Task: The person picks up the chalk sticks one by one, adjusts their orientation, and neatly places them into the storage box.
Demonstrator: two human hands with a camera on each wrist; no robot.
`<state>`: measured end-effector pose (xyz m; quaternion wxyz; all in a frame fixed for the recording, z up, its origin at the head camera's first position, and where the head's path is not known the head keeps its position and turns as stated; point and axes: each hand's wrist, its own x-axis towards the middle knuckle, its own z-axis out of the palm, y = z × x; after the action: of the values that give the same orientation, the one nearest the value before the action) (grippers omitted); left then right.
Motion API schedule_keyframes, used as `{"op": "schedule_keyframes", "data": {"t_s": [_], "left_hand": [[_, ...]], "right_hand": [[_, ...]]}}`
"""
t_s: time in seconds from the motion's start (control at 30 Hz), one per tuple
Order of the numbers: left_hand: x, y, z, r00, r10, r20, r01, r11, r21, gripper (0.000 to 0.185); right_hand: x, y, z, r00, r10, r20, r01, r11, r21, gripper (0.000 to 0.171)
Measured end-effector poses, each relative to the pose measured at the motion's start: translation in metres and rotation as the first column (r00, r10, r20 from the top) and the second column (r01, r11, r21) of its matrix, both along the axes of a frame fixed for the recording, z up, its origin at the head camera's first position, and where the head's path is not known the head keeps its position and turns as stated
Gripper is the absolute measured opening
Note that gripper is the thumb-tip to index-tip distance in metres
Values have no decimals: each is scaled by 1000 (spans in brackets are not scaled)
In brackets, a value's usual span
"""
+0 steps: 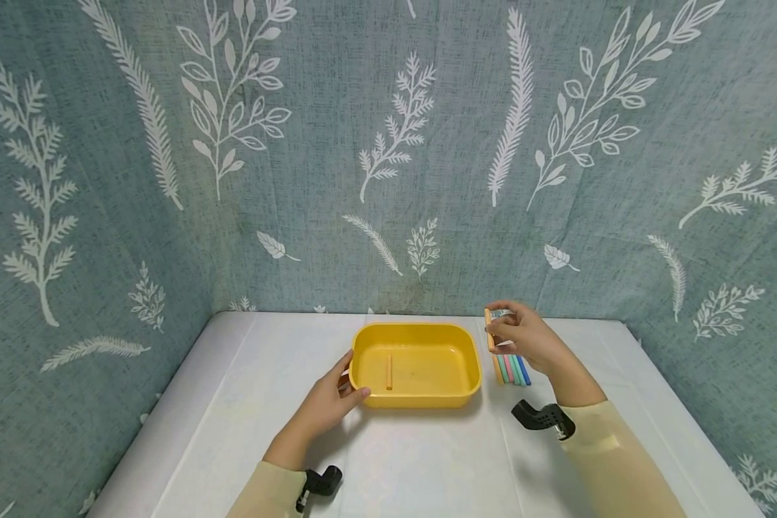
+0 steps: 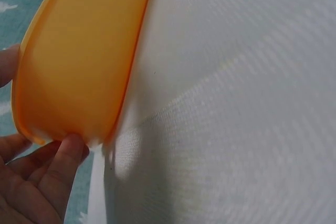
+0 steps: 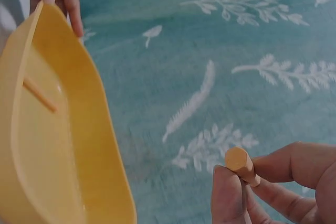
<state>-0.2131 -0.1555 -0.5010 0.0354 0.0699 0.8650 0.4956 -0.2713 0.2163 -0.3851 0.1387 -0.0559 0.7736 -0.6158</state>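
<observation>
1. We see a yellow tray (image 1: pixel 416 367) standing on the white tabletop (image 1: pixel 427 467), near the middle of its far edge, with one orange chalk stick (image 1: pixel 389 372) lying in its left half.
2. Our left hand (image 1: pixel 332 397) grips the tray's near left corner, thumb over the rim and fingers against the outside wall; the left wrist view shows the fingers (image 2: pixel 63 169) pressed to that wall.
3. Our right hand (image 1: pixel 524 337) is raised just off the tray's far right corner and pinches an orange chalk (image 3: pixel 240 165) between thumb and fingertips; the right wrist view shows its blunt end standing out above the fingers.
4. Just beside the tray's right side, partly under the right hand, a row of coloured chalks (image 1: pixel 513 370) lies side by side on the tabletop: orange, pink, green and blue ends show.
5. Only the tray's right rim lies between the held chalk and the tray's inside.
6. A teal cloth with white leaf prints (image 1: pixel 388 144) hangs behind the tabletop's far edge and along both sides.
7. Black wrist mounts (image 1: pixel 544 419) sit on both cream sleeves.
</observation>
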Motion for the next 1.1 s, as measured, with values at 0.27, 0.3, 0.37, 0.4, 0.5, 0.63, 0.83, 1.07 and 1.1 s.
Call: {"op": "schedule_keyframes", "data": {"t_s": [0.27,0.3,0.37,0.4,0.5,0.63,0.83,1.07,1.1], "left_hand": [[1,0,0,1000,7,-3,-7,1000,14,87],[1,0,0,1000,7,-4,-7,1000,16,87],[1,-1,0,1000,8,-4,-8,1000,17,87],[1,-1,0,1000,9,-4,-8,1000,14,87],[0,-1,-1,1000,9,-3,-9,1000,10,88],[0,-1,-1,1000,0,0,0,1000,12,88],[0,-1,0,1000,4,3,-4,1000,10,89],[0,0,0,1000,12,3,-12,1000,-2,89],[0,0,1,1000,12,3,-12,1000,-1,89]], "right_hand": [[-5,-28,4,999,35,16,-34,999,-40,51],[-6,-32,4,999,39,22,-38,998,-46,50],[-8,-39,3,998,45,36,-43,997,-60,49],[-9,-42,2,998,51,40,-48,997,-68,49],[-13,-51,-2,996,70,54,-64,994,-93,48],[-17,-62,-9,994,77,82,-67,991,-113,49],[-25,-84,-22,989,72,131,-58,992,-112,48],[-32,-103,-38,982,84,171,-65,991,-114,45],[-33,-105,-40,981,92,172,-73,991,-114,46]]}}
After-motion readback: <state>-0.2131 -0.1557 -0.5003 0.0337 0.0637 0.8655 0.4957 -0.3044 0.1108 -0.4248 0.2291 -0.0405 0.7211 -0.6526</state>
